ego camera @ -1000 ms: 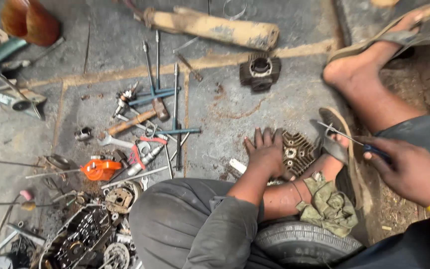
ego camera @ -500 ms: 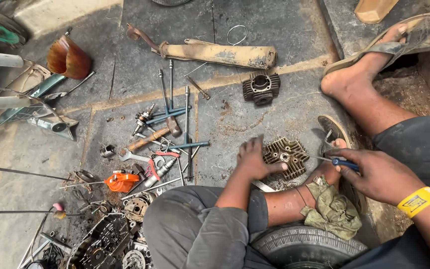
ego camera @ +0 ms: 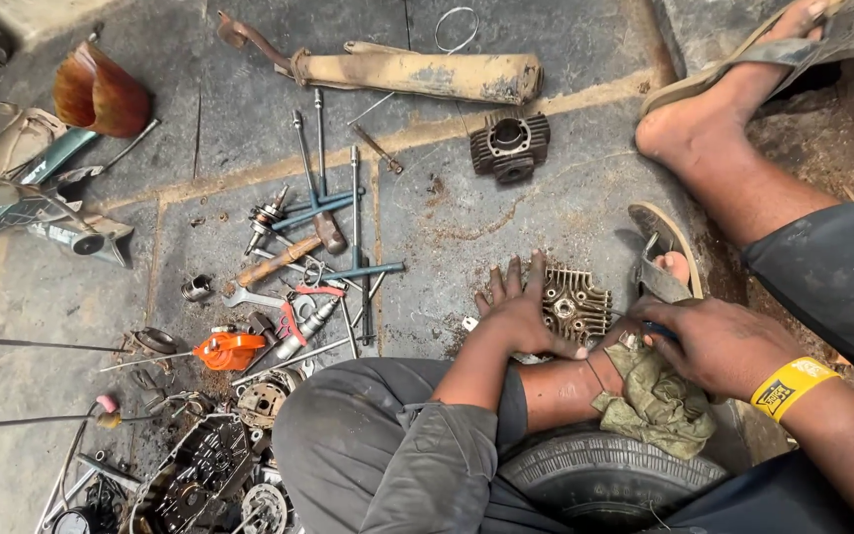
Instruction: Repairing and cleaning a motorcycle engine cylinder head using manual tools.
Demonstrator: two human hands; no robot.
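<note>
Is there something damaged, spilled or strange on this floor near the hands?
Yes. Reddish-brown dust is spilled over the concrete floor beside the finned cylinder head under the left hand. The long tan muffler looks rusty and stained.

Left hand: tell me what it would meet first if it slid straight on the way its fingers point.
The left hand points up the picture across bare concrete floor. First in that line, probably, is the dark finned engine cylinder, though depth is unclear.

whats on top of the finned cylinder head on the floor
The left hand lies spread over the left side of the finned cylinder head; its right fins and centre hole show. Whatever lies beneath the palm is covered.
</note>
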